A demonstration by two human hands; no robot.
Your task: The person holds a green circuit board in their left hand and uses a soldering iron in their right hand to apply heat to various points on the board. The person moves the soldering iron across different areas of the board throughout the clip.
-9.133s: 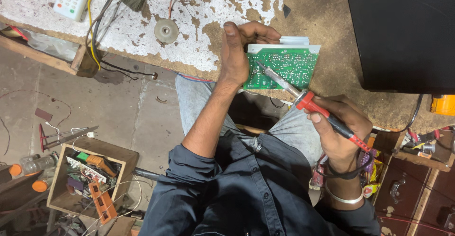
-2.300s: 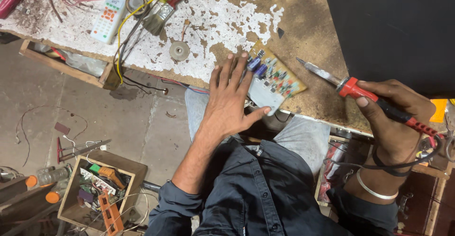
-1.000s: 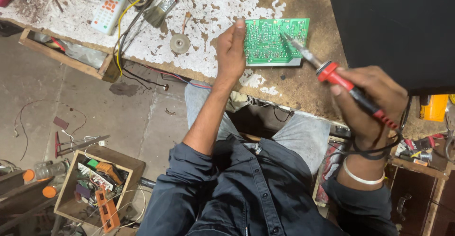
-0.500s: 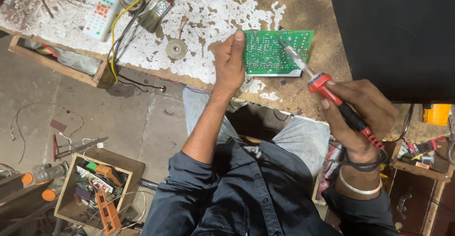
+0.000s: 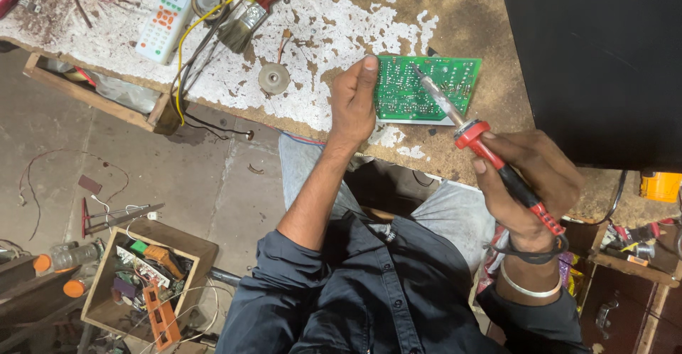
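Your soldering iron (image 5: 490,156) tip has come down onto the green circuit board (image 5: 426,87), which you flipped solder-side up.

A large black screen (image 5: 593,55) lies at the bench's right.

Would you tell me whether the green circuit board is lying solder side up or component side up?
Solder side up: the circuit board shows only fine solder dots and traces. The left hand holds its edge; the soldering iron tip rests on it.
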